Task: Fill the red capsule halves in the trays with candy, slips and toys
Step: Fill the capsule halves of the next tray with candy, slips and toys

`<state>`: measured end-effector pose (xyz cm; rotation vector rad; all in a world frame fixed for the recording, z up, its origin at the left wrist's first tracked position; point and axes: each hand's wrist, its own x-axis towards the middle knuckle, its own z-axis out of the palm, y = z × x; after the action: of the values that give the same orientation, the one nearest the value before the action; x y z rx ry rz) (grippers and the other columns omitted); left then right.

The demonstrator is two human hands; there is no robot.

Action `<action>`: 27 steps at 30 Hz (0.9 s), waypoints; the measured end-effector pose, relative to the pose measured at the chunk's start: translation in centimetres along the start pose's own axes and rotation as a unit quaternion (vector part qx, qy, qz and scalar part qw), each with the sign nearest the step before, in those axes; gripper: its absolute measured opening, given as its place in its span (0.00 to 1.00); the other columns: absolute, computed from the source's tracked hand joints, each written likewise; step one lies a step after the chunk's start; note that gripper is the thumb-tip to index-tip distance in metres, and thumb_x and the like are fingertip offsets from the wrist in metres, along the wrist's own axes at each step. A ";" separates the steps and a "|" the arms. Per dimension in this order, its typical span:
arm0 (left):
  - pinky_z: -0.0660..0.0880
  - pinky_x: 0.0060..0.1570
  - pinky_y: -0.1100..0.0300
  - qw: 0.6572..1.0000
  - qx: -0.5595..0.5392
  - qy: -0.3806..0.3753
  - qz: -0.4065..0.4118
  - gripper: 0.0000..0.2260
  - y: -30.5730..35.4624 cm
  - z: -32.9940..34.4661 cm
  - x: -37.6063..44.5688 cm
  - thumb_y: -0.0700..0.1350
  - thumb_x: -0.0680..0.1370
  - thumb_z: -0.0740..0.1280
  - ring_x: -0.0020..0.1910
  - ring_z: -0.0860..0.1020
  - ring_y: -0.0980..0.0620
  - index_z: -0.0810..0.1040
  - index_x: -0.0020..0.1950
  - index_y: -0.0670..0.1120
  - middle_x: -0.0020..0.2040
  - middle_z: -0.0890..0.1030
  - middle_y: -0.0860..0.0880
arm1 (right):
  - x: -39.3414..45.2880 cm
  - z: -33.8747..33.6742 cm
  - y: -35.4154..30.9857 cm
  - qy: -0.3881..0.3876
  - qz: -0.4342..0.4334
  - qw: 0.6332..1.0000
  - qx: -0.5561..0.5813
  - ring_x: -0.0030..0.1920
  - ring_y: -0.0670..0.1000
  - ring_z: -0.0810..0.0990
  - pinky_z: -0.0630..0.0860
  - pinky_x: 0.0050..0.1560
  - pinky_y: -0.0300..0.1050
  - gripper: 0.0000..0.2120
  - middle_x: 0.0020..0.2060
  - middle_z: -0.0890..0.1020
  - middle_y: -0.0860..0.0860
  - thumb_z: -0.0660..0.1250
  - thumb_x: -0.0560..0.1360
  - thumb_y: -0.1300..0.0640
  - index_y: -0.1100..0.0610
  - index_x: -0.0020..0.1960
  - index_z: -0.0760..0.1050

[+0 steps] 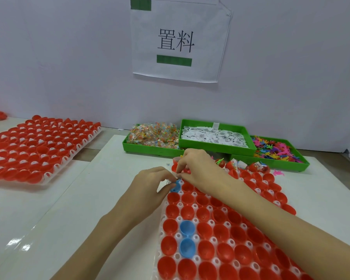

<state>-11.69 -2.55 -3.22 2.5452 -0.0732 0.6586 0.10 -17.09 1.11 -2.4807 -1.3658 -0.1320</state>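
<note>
Red plastic capsule halves sit open-side up in a white plastic grid tray right in front of the person, on the white tabletop. Most near cups look empty; a few in the far row already hold bits. Three blue plastic capsule halves are mixed in on the tray's left side, one at the far-left corner under the fingers.

Both hands meet over that far-left corner. Left hand has fingers curled, tips pinching something small & pale, too small to tell what. Right hand also curls in, fingertips nipped on the same small item. Judgement: a filling step is in hand, w/ an item being sorted out or dropped into a far-row cup. Task looks early, since most cups show bare.

Next move prob. calls for a reach back to the supply: green plastic tray of wrapped candy, green plastic tray of white paper slips, green plastic tray of coloured plastic toys, all just behind the grid tray. Small light pieces, so a fine pinch is needed.

Far left: a second tray of red halves. A white paper sign hangs on the wall.
</note>
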 end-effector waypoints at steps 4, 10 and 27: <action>0.76 0.51 0.70 1.000 -0.007 0.006 0.011 0.05 0.2 -0.5 0.1 0.43 0.78 0.75 0.46 0.80 0.61 0.88 0.52 0.48 0.50 0.85 0.57 | -1.0 -0.3 0.6 0.013 -0.026 1.000 0.010 0.52 0.42 0.75 0.69 0.50 0.38 0.08 0.48 0.79 0.47 0.70 0.80 0.52 0.52 0.54 0.87; 0.77 0.49 0.70 0.999 -0.028 0.027 0.001 0.05 0.4 -0.9 0.1 0.46 0.78 0.74 0.45 0.80 0.62 0.88 0.52 0.50 0.48 0.84 0.58 | -3.9 -3.3 1.9 0.084 0.053 0.985 0.138 0.43 0.41 0.79 0.74 0.45 0.32 0.08 0.44 0.83 0.42 0.69 0.80 0.48 0.48 0.54 0.86; 0.78 0.47 0.59 0.989 0.020 0.105 -0.106 0.05 -0.3 0.1 0.0 0.43 0.81 0.69 0.45 0.79 0.55 0.85 0.55 0.47 0.49 0.84 0.55 | -14.0 -5.7 7.7 0.206 0.145 0.912 0.325 0.38 0.44 0.83 0.77 0.42 0.31 0.11 0.37 0.87 0.47 0.67 0.81 0.56 0.45 0.45 0.86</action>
<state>-11.56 -2.33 -3.46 2.4599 0.2817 0.8441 -0.69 -34.00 1.64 -1.9096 -0.6986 -0.1046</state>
